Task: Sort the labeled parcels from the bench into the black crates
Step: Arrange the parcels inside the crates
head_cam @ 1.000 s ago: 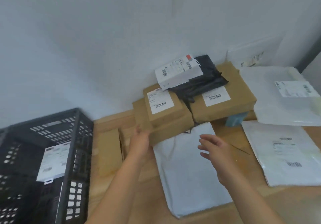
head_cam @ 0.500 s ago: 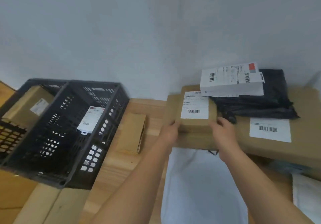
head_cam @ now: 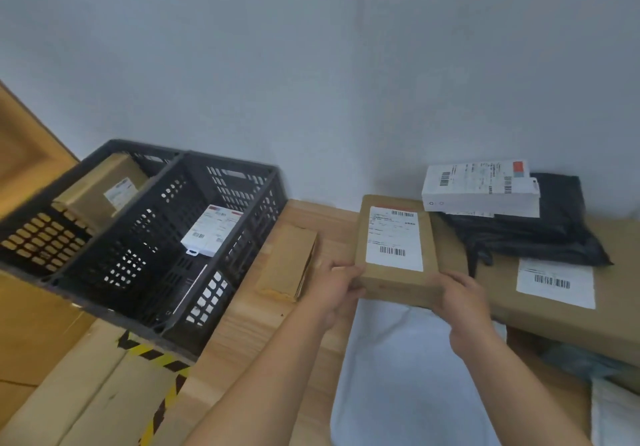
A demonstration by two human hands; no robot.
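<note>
Cardboard box (head_cam: 394,248) is being held label-up at its near end, over the right part of the bench (head_cam: 249,328), with its far end lying against the pile of other parcels. The left hand (head_cam: 337,290) is being curled round the near left corner and the right hand (head_cam: 460,298) round the near right corner. Both are closed on the box and nothing else is being held. Whether the far end is being lifted clear of the pile cannot be told.

Because only the near end is being gripped, the far end is likely being left unsupported. The box could dip and slide out of the fingers if it is swung quickly.

A black bag (head_cam: 540,234) with a white box (head_cam: 479,186) on it is lying just beside the far right corner. Either could be dragged along if that corner is being pulled sideways instead of raised first.

A brown packet (head_cam: 287,262) is lying on the bench between the box and the near crate (head_cam: 138,272), and it could be knocked by a low pass.

A white parcel (head_cam: 211,231) is lying in the near crate and a brown parcel (head_cam: 100,193) in the far crate (head_cam: 34,241), so a mis-sort is being risked if the label is not read. A crate rim could also be clipped on the way in.
</note>
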